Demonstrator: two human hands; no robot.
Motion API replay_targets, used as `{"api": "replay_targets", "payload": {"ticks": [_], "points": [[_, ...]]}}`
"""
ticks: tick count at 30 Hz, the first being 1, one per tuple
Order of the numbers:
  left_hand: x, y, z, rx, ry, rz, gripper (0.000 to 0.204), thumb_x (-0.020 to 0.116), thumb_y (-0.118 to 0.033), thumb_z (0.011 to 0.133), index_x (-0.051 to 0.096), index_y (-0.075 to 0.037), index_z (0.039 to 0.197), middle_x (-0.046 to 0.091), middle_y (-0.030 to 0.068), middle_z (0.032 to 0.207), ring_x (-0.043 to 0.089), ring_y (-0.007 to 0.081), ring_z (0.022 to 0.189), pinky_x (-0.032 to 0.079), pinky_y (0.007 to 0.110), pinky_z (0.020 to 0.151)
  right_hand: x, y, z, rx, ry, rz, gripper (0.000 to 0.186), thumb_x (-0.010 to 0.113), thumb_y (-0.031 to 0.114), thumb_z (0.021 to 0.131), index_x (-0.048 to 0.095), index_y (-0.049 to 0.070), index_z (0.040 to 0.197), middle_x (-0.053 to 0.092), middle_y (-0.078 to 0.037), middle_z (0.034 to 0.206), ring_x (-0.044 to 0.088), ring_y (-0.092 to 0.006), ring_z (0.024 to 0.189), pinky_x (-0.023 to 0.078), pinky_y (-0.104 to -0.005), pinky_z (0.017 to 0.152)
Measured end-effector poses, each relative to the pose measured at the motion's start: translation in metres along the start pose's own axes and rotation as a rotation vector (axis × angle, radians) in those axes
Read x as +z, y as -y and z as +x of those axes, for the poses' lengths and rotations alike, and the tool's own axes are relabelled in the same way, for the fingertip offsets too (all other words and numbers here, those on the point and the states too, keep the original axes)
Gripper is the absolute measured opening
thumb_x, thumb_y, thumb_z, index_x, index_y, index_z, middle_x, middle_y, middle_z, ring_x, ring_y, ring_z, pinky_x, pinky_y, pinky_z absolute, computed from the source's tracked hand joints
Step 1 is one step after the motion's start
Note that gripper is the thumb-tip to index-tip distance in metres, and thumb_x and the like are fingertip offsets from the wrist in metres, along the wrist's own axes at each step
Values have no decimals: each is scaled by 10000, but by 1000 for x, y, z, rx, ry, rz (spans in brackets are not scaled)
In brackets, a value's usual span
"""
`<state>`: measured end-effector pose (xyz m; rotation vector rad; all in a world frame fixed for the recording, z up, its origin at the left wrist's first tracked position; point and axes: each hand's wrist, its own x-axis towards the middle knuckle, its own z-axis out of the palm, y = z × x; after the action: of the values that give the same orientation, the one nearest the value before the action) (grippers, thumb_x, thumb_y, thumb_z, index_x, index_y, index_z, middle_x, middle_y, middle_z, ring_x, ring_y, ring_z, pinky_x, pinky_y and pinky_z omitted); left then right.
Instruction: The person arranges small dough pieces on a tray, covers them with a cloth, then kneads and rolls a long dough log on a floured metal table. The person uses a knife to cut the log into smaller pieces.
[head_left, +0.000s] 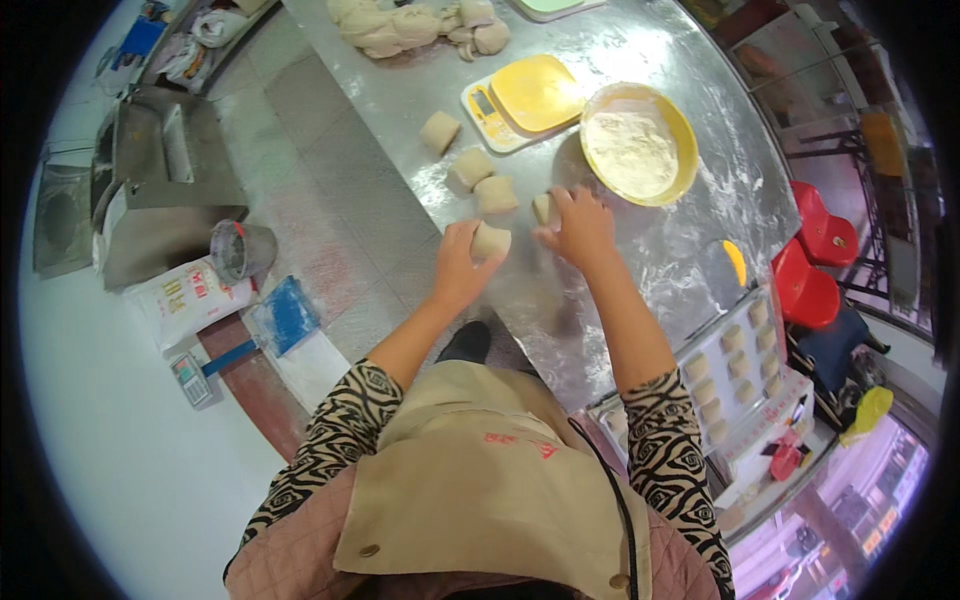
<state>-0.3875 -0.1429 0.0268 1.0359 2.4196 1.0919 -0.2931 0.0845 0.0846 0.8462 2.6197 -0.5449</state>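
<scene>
Dough piece [440, 132] left of scale [538, 93]

Person wears a beige apron [470, 500] bearing red printed marking [520, 443], with a round brass-toned stud [370, 550] at the left upper corner, a matching stud [619, 581] at the right and a thin black cord [612, 475] along the right edge. Beneath it: a dusty-pink quilted garment [290, 540]; the left sleeve [325, 440] and right sleeve [662, 440] carry a bold black-and-cream curved pattern. Left fingers [459, 240] and right fingers [578, 205] are bare; the visible shoe [468, 345] is dark.
</scene>
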Motion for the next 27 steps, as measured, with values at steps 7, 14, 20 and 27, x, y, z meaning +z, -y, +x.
{"api": "replay_targets", "payload": {"ticks": [7, 14, 20, 27], "points": [[-10, -2, -4, 210, 126, 96, 912, 914, -185, 750, 497, 8, 1538, 550, 252, 1452, 526, 454, 1336, 435, 524, 1142, 31, -45, -16, -337, -264, 293, 768, 845, 65, 757, 586, 53, 1480, 615, -211, 1475, 564, -395, 1396, 459, -490, 1173], [-11, -16, 4, 376, 144, 283, 746, 771, -89, 887, 470, 4, 1563, 475, 262, 1581, 441, 448, 1461, 343, 521, 1229, 60, -73, -67, -90, -220, 624, 692, 879, 246, 768, 661, 45, 1393, 663, -222, 1399, 644, -389, 1272, 526, -483, 1089], [44, -104, -32, 548, 375, 3, 561, 688, -40, 927, 578, -1, 1475, 562, 254, 1504, 547, 432, 1378, 429, 490, 1176, 82, -234, -283, 333, -363, 1484, 766, 908, 266, 830, 603, 35, 1493, 675, -152, 1412, 639, -260, 1317, 515, -432, 1130], [234, -256, -103, 804, 806, -314, 520, 715, 20, 892, 631, 7, 1406, 626, 223, 1436, 603, 427, 1310, 484, 470, 1123, 151, -441, -476, 985, -896, 1287, 685, 844, 104, 863, 600, -5, 1493, 716, -97, 1303, 683, -166, 1130, 549, -330, 1013]]}}
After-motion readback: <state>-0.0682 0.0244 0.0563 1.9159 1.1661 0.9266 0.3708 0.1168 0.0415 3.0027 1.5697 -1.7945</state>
